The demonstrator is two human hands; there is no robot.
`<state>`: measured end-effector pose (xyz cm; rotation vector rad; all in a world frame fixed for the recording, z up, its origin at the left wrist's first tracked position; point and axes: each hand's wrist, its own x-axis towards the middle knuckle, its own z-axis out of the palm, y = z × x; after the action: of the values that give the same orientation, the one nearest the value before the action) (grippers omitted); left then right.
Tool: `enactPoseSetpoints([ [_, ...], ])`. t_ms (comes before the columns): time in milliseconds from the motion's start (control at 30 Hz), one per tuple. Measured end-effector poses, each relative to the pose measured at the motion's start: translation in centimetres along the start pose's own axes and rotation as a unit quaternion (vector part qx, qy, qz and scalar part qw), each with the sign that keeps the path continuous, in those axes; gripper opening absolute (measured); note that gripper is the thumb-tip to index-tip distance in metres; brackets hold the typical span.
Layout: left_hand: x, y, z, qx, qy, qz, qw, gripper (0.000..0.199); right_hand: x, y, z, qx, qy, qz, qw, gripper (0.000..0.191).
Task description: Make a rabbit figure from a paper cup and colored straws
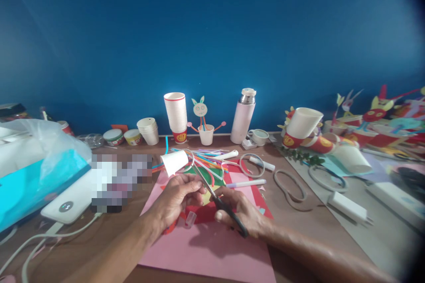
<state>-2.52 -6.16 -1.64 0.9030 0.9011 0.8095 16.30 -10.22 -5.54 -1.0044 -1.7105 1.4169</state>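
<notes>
In the head view, my right hand [241, 212] grips scissors [232, 216] with black handles, their blades pointing up and to the left. My left hand [181, 194] is close beside the blades, fingers pinched together; whatever they may hold is too small or hidden to name. Below both hands lies a pink sheet [212, 252], with red paper [209, 215] and other coloured sheets on top. A white paper cup [174, 162] lies tilted just beyond my left hand. Behind the blades are coloured straws [206, 159], and a capped marker [246, 183] rests beyond my right hand.
Against the blue wall stand stacked paper cups [175, 112], a rabbit-faced cup figure [200, 110] and a pink flask [243, 117]. To the left are a white power bank [66, 205] with cables and a blue bag [43, 177]. Cup crafts [375, 117] and a white charger [348, 208] occupy the right.
</notes>
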Motion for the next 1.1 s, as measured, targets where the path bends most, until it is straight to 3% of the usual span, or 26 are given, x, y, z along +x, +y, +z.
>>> enactPoseSetpoints([
  [733,0.0,-0.1,0.0,0.001,0.005,0.003,1.0,0.006,0.1,-1.1,-0.5,-0.044,-0.022,-0.013,0.999,0.048],
  [1100,0.2,-0.5,-0.3,0.009,-0.008,0.002,1.0,0.006,0.2,-0.5,-0.4,-0.067,-0.013,-0.032,0.997,0.043],
])
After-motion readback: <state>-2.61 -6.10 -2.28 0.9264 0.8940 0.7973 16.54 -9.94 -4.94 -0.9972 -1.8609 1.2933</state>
